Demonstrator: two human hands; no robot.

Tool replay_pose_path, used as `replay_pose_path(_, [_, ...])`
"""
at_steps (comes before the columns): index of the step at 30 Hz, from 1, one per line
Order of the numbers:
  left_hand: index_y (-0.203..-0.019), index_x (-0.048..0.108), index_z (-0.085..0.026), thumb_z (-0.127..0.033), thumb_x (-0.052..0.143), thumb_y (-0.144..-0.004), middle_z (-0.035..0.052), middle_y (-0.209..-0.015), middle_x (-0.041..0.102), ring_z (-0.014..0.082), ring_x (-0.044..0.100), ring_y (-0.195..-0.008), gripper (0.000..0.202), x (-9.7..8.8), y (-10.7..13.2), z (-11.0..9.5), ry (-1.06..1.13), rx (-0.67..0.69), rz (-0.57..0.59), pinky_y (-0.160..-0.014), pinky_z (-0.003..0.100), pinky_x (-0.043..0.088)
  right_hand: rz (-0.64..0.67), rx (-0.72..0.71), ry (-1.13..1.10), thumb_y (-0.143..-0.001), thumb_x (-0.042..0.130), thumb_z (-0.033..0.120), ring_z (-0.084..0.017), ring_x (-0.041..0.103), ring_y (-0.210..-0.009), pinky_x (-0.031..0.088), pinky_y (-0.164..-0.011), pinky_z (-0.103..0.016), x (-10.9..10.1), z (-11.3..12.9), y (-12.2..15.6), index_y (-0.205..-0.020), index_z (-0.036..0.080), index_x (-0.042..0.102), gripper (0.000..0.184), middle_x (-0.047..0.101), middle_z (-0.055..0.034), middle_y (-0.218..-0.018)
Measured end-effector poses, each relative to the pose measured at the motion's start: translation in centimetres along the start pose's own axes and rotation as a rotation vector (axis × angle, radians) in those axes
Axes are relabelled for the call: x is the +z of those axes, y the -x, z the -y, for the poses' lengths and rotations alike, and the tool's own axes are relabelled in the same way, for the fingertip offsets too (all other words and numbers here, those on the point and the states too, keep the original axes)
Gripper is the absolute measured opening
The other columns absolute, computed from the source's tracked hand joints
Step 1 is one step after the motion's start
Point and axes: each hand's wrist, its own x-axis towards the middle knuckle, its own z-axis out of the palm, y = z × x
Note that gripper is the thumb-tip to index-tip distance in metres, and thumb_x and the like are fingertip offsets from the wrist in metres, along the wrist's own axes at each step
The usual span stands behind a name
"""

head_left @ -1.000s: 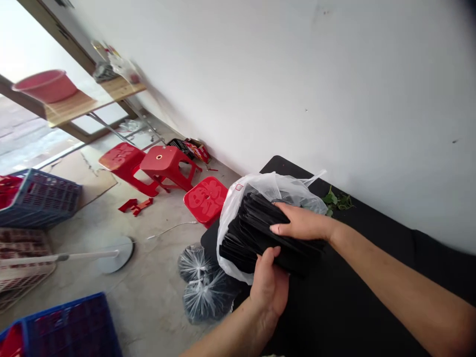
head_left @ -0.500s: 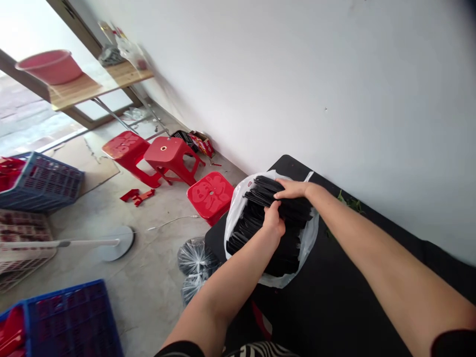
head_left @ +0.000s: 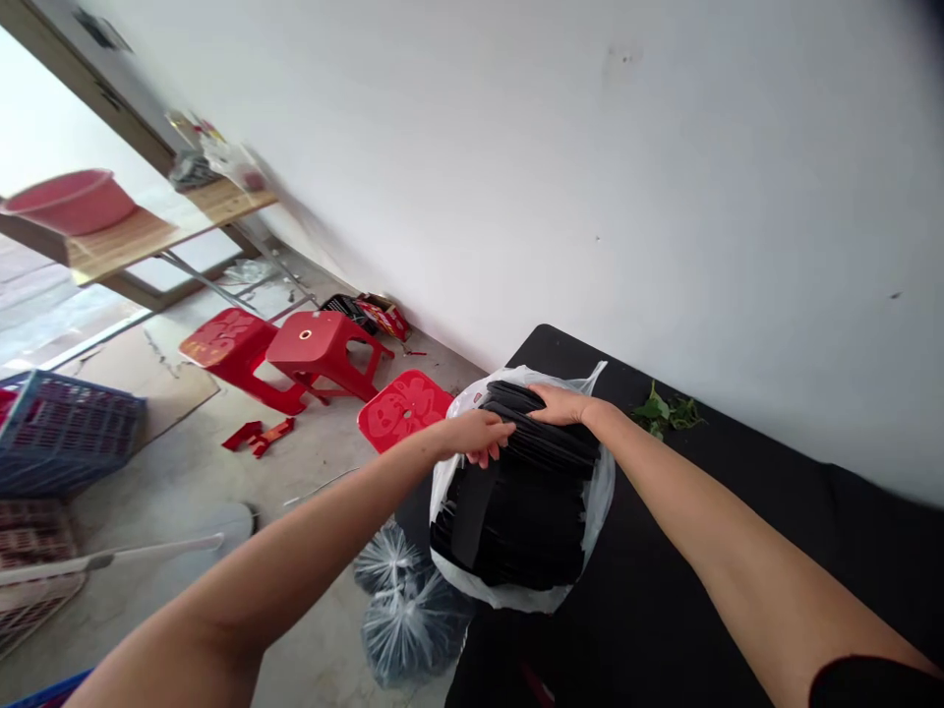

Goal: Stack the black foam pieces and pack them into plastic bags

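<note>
Pink plastic basin (head_left: 66,202) sits at far left on a wooden shelf (head_left: 125,236), in front of a glazed doorway. Below it, a blue plastic crate (head_left: 66,433) stands on the concrete floor (head_left: 184,472). Two red plastic stools (head_left: 225,349) (head_left: 324,354) stand close together near the white wall (head_left: 516,177), and loose red plastic pieces (head_left: 258,438) lie on the floor in front of them. A third red stool (head_left: 404,410) stands just beside the table edge, behind the left forearm.

The left hand (head_left: 476,438) rests at the upper edge of the load, with its fingers (head_left: 491,454) curled over that edge; whether they are gripping it cannot be determined. Under this arm, two clear plastic bundles (head_left: 402,615) with dark contents lie on the floor.

The stack of folded black sheets (head_left: 516,501) sits inside an open white plastic bag (head_left: 594,497) on a black table surface (head_left: 560,344). The right hand (head_left: 561,403) lies open and flat on top of the stack, not closed on anything, and points toward the left hand. Green leaves (head_left: 664,413) lie on the table to the right of the bag.
</note>
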Motion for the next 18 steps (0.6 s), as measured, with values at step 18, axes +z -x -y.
replay_pose_path(18, [-0.111, 0.045, -0.023, -0.025, 0.069, -0.074, -0.0064, -0.074, 0.049, 0.0077, 0.051, -0.051, 0.045, 6.2, 3.2, 6.8, 0.380, -0.035, -0.266, -0.049, 0.021, 0.043, -0.057, 0.064, -0.019, -0.081, 0.062, 0.056, -0.036, 0.048, -0.130, 0.038, -0.109, -0.051, 0.9, -0.3, 0.8, -0.146, 0.021, 0.041, 0.077, 0.048, -0.0123, -0.144])
